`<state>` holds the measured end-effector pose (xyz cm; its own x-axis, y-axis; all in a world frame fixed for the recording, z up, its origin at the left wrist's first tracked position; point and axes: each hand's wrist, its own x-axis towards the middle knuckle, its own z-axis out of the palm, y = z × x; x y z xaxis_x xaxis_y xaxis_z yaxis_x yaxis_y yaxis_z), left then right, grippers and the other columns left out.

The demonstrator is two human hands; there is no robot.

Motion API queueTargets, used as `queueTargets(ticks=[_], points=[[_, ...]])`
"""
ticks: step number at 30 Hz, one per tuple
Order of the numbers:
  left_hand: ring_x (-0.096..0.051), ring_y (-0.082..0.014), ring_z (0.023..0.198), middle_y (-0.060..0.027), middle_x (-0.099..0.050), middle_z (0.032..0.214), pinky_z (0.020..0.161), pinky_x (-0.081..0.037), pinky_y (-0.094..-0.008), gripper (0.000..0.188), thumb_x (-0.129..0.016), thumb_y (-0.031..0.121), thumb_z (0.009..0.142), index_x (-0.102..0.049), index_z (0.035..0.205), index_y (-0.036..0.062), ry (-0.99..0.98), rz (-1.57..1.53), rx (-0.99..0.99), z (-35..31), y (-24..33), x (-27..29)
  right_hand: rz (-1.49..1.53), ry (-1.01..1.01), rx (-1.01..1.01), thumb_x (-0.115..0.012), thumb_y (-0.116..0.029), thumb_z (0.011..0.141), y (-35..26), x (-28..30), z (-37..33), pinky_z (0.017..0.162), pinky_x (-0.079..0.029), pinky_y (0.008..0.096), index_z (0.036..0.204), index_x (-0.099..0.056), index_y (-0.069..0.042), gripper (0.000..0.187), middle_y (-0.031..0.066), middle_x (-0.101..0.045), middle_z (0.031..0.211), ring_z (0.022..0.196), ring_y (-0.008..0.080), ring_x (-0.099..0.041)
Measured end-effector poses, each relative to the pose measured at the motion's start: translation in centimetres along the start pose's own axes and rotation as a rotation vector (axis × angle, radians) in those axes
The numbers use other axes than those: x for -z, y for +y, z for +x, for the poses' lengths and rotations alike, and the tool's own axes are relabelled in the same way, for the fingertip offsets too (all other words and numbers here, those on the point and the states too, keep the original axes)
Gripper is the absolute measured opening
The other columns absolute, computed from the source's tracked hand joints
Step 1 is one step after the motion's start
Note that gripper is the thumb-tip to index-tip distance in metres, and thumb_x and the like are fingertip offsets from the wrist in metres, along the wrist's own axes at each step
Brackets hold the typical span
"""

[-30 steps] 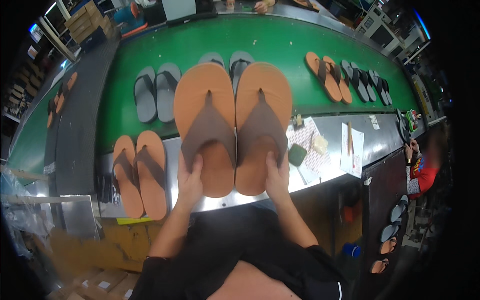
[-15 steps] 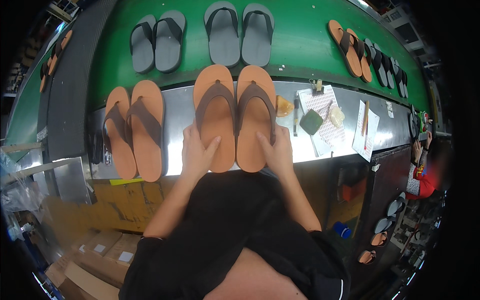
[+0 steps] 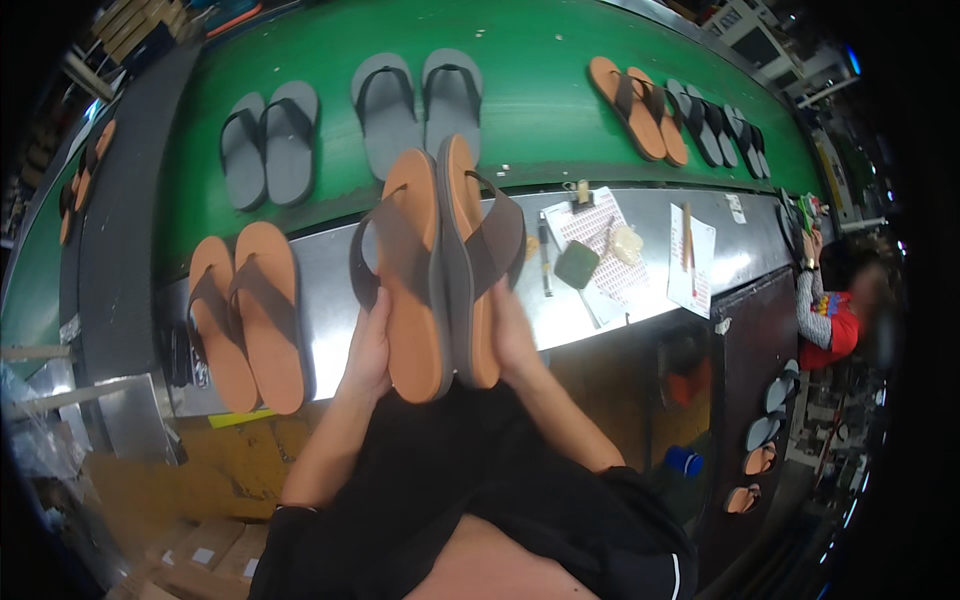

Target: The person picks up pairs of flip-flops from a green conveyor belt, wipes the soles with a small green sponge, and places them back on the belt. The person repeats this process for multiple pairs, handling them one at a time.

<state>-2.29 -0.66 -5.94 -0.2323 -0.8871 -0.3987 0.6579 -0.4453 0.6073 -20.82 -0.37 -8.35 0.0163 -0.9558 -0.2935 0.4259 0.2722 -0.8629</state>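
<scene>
Between my hands I hold a pair of tan flip-flops with brown straps, raised above the bench front. My left hand (image 3: 372, 345) grips the outer edge of the left flip-flop (image 3: 412, 330), whose tan footbed faces up. Around the outer side of the right flip-flop (image 3: 482, 330) is my right hand (image 3: 512, 330), its fingers mostly hidden behind the shoe. Both shoes tilt toward each other, and their dark sole edges meet in the middle. A similar tan pair (image 3: 270, 330) lies on the metal bench to the left.
Grey flip-flops (image 3: 390, 115) rest on the green belt (image 3: 540, 90); more tan and grey pairs lie farther right. The metal bench (image 3: 340, 270) bears a clipped printed sheet (image 3: 622, 235), a green block (image 3: 576, 265) and a pen (image 3: 545, 258). Another person (image 3: 830, 320) is at far right.
The held flip-flops have gone from lying side by side, footbeds up, to being tilted with their inner edges together. My view has shifted, so the bench appears lower and farther left.
</scene>
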Motion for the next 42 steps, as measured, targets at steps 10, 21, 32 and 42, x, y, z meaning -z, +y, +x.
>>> queueTargets(ticks=[10,21,32,42], points=[[-0.061,-0.0179,0.112,-0.0083,-0.059,0.126,0.093,-0.054,-0.0325,0.046,-0.044,0.037,0.105,-0.047,0.135,0.0024,-0.161,-0.219,0.005,-1.6,-1.5,-1.2,0.206,-0.094,-0.079,-0.044,-0.032,0.106,-1.6,-4.1,-2.4,0.095,-0.048,0.0292,0.141,-0.039,-0.003,0.046,0.0065,-0.055,0.127,0.116,0.0128,-0.055],[-0.06,-0.0164,0.111,-0.0066,-0.057,0.123,0.095,-0.053,-0.0337,0.046,-0.051,0.031,0.103,-0.042,0.138,0.0033,-0.112,-0.093,-0.066,-1.8,-0.5,-2.4,-0.225,-0.09,0.002,-0.05,-0.024,0.104,-0.5,-2.4,-2.4,0.091,-0.054,0.0305,0.133,-0.049,-0.001,0.038,0.0089,-0.06,0.122,0.109,0.0166,-0.062],[-0.057,-0.0158,0.114,-0.0073,-0.054,0.126,0.096,-0.05,-0.0347,0.047,-0.049,0.031,0.104,-0.038,0.141,0.0037,-0.12,0.021,-0.063,-1.8,-0.4,-2.1,-0.064,-0.099,-0.01,-0.054,-0.019,0.101,-0.6,-1.8,-2.5,0.085,-0.056,0.0312,0.127,-0.054,0.0,0.032,0.0092,-0.063,0.116,0.102,0.0181,-0.065],[-0.056,-0.0163,0.114,-0.008,-0.054,0.126,0.095,-0.05,-0.0339,0.046,-0.053,0.025,0.102,-0.039,0.141,0.003,-0.063,0.057,-0.067,-1.6,-0.9,-0.6,-0.021,-0.132,-0.018,-0.054,-0.024,0.101,0.3,-1.4,-2.1,0.085,-0.055,0.0322,0.126,-0.055,-0.001,0.034,0.0086,-0.064,0.115,0.101,0.0172,-0.065]])
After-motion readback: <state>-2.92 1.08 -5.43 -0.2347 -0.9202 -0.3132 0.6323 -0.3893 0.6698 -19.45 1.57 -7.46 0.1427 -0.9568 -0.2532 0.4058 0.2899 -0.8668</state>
